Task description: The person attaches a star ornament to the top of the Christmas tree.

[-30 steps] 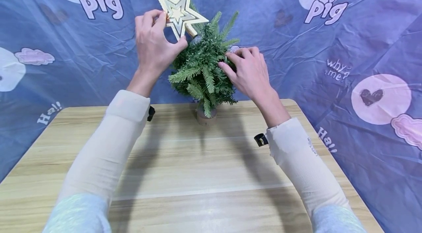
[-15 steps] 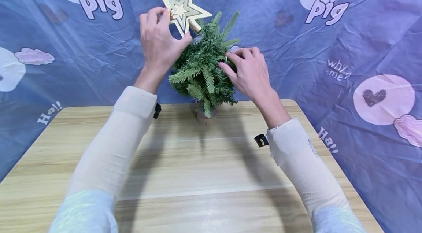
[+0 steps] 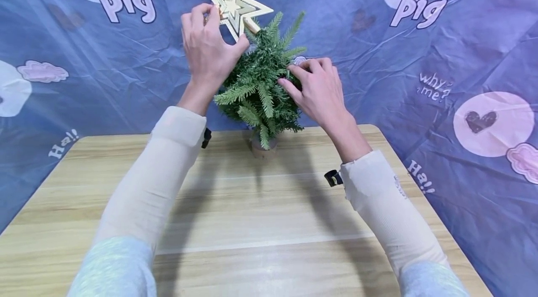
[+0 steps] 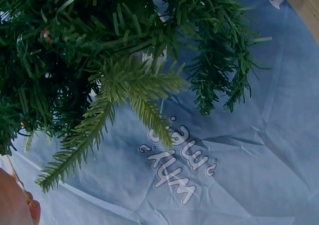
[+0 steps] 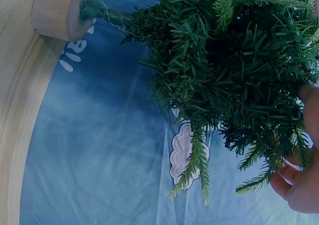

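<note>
My left hand [image 3: 210,47] pinches a gold star tree topper [image 3: 232,6] by its left side, with the thumb at a lower point. The star tilts above the top of a small artificial Christmas tree [image 3: 262,82]; its tube-like stem reaches the top branches, and whether it sits over the tip is hidden. My right hand [image 3: 319,91] grips the tree's upper right side, its thumb and fingers among the branches. In the right wrist view, the fingertips [image 5: 281,187] curl behind the greenery. Only a bit of the left hand [image 4: 15,205] shows in the left wrist view.
The tree stands on a round wooden base [image 5: 52,13] near the back edge of a wood-grain table [image 3: 260,222]. Close behind it hangs a blue printed cloth [image 3: 168,77], which also runs along both sides.
The left hand has moved up and to the right with the star, bringing its stem to the tree's top. The right hand and the tree have stayed nearly still.
</note>
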A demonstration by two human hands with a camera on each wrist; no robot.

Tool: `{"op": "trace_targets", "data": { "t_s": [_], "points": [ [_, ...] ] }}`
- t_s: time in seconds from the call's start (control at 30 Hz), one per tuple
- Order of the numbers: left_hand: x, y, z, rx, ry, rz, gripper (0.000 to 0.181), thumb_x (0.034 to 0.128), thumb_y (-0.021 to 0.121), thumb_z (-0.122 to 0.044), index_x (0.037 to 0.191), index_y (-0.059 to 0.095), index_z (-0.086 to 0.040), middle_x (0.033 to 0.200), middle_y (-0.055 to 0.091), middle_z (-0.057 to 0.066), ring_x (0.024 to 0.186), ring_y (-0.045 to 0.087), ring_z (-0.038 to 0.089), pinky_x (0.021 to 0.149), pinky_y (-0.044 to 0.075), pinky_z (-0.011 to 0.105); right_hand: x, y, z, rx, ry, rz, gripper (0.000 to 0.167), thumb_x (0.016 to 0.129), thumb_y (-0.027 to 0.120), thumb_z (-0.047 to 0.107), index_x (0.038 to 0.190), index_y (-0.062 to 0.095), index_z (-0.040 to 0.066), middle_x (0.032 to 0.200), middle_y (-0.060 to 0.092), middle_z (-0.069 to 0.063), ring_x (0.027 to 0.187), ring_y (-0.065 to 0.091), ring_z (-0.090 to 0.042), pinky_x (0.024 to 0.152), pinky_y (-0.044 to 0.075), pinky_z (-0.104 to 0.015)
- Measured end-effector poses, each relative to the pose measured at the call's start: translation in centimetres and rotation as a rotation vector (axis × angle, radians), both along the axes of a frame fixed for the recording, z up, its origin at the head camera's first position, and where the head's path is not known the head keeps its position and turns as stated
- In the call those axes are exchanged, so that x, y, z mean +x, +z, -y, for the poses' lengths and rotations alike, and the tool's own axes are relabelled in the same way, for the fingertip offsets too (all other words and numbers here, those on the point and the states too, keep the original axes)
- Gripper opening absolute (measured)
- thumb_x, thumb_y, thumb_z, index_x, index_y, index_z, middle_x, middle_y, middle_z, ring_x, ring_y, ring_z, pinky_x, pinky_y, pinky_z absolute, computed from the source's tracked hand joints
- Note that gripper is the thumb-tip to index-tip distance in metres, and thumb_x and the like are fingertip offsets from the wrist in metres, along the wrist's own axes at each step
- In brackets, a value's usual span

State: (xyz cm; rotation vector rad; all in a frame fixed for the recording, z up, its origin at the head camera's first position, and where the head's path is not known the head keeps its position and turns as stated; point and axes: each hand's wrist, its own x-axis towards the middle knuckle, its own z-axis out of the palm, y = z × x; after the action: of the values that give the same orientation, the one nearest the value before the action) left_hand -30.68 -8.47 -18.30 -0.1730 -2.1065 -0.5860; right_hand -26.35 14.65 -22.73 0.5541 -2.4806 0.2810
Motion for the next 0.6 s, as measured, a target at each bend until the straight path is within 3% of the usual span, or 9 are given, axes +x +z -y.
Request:
{"op": "trace_targets", "data": {
  "t_s": [0.37, 0.6],
  "points": [
    [-0.15, 0.22, -0.32, -0.009, 0.007, -0.029, 0.054, 0.0842, 0.073, -0.039, 0.123, 0.068, -0.002, 0.132, 0.058, 0.012, 0.114, 0.047, 0.027, 0.098, 0.039, 0.032, -0.04, -0.05, 0.02, 0.003, -0.002, -0.011, 0.053, 0.102, 0.052, 0.054, 0.136, 0.066, 0.015, 0.134, 0.062, -0.015, 0.12, 0.047, -0.039, 0.091, 0.041, -0.049],
    [-0.27, -0.26, -0.37, -0.025, -0.02, -0.057, 0.06, 0.0838, 0.075, -0.04, 0.129, 0.065, -0.002, 0.135, 0.057, 0.012, 0.117, 0.047, 0.028, 0.101, 0.038, 0.033, 0.1, -0.19, 0.08, 0.002, -0.004, -0.024, 0.053, 0.101, 0.053, 0.053, 0.134, 0.067, 0.015, 0.133, 0.062, -0.015, 0.118, 0.048, -0.039, 0.09, 0.041, -0.049]
  ]
}}
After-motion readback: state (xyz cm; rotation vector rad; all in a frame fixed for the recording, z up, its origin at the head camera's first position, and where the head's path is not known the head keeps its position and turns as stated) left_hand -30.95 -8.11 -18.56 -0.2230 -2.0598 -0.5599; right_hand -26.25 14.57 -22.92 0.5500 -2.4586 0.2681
